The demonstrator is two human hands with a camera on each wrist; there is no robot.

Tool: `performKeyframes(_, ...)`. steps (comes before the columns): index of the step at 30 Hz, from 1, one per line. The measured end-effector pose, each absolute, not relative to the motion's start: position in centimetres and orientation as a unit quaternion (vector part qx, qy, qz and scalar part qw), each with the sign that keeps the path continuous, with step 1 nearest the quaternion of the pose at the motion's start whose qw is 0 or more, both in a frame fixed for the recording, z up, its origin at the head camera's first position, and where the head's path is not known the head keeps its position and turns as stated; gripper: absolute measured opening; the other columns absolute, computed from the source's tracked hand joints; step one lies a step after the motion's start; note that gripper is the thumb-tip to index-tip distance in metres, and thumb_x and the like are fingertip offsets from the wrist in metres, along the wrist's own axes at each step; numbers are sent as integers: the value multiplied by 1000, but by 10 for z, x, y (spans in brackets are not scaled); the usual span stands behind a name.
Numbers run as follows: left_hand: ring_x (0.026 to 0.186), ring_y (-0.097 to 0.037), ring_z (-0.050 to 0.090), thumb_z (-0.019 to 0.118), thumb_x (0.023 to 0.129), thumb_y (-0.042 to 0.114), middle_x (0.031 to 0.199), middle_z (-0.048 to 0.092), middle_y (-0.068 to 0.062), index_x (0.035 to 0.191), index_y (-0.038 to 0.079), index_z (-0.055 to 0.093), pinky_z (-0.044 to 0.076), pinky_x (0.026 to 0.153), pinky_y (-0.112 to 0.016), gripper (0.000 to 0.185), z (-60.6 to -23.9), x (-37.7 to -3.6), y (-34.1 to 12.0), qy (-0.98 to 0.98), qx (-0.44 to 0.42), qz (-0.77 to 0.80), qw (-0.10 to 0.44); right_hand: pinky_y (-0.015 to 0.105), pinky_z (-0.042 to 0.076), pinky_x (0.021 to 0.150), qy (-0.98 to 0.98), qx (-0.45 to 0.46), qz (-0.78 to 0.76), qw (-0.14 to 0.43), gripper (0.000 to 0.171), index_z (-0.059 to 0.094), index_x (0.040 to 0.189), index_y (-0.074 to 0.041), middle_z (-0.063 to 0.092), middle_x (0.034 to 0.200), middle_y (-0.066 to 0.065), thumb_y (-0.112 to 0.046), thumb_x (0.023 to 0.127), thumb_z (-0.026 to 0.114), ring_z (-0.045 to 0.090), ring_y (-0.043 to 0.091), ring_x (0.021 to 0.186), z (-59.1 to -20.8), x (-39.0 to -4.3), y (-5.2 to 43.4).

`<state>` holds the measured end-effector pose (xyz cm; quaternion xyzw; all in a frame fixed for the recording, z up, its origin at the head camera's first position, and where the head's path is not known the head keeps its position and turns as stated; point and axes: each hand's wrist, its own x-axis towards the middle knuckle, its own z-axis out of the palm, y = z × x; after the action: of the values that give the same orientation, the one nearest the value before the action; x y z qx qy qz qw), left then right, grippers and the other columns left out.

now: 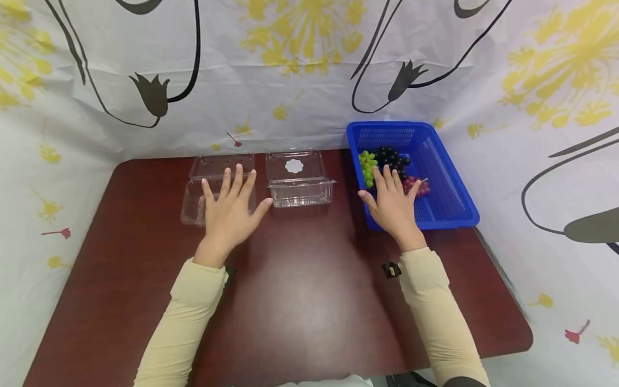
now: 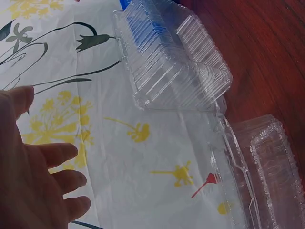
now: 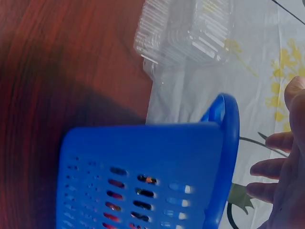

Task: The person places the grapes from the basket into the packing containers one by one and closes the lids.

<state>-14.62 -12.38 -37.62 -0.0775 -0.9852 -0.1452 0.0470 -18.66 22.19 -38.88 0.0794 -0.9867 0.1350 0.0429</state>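
Here, both hands are spread flat with straight fingers and hold nothing. The left hand (image 1: 231,212) hovers over or rests on the near edge of a clear plastic box (image 1: 213,188) that lies open, its lid folded back toward the far edge of the surface (image 1: 300,290) — whether the fingers actually touch it I cannot tell. Just beside that box, toward the middle of the far edge, stands a second clear box (image 1: 299,183), also open, with a white flower-shaped sticker (image 1: 294,165) on its raised lid. The right hand (image 1: 394,207) lies over the near left corner of a blue basket (image 1: 447,183) at the far right corner of the surface. In the basket sit three bunches of grapes — green (image 1: 367,165), dark (image 1: 389,158) and red (image 1: 418,186) — close under the fingertips. The boxes probably lie open to be ready for filling, with the fruit within easy reach. A flowered cloth (image 1: 300,64) hangs behind.
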Motion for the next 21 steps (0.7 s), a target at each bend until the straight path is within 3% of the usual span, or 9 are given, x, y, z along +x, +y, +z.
performKeyframes(5, 148, -34, 20, 43, 96, 57, 158, 26, -17, 147, 18, 41, -11, 113, -64, 65, -381, -152, -122, -976, -70, -176, 106, 71, -15, 106, -987, 72, 138, 43, 73, 22, 154, -12, 16, 159, 22, -59, 98, 31, 11, 40, 148, -384, -192, 230)
performKeyframes(9, 135, -38, 41, 58, 93, 46, 145, 47, -17, 133, 16, 58, -5, 114, -65, 50, -386, -158, -121, -964, -72, -192, 172, 72, -12, 107, -987, 69, 139, 43, 71, 24, 153, -12, 18, 158, 23, -57, 99, 32, 14, 42, 147, -379, -196, 236)
performKeyframes(14, 119, -37, 53, 65, 91, 40, 130, 60, -13, 127, 17, 62, 2, 115, -64, 43, -394, -165, -118, -960, -75, -195, 188, 72, -9, 107, -988, 59, 139, 36, 71, 26, 153, -11, 20, 157, 25, -58, 99, 30, 17, 46, 145, -372, -203, 244)
performKeyframes(21, 108, -35, 55, 66, 90, 39, 115, 66, -12, 125, 18, 64, 14, 114, -60, 41, -400, -173, -115, -965, -75, -186, 170, 74, -8, 106, -989, 44, 138, 7, 73, 25, 153, -11, 17, 158, 26, -60, 98, 31, 16, 49, 143, -367, -213, 255)
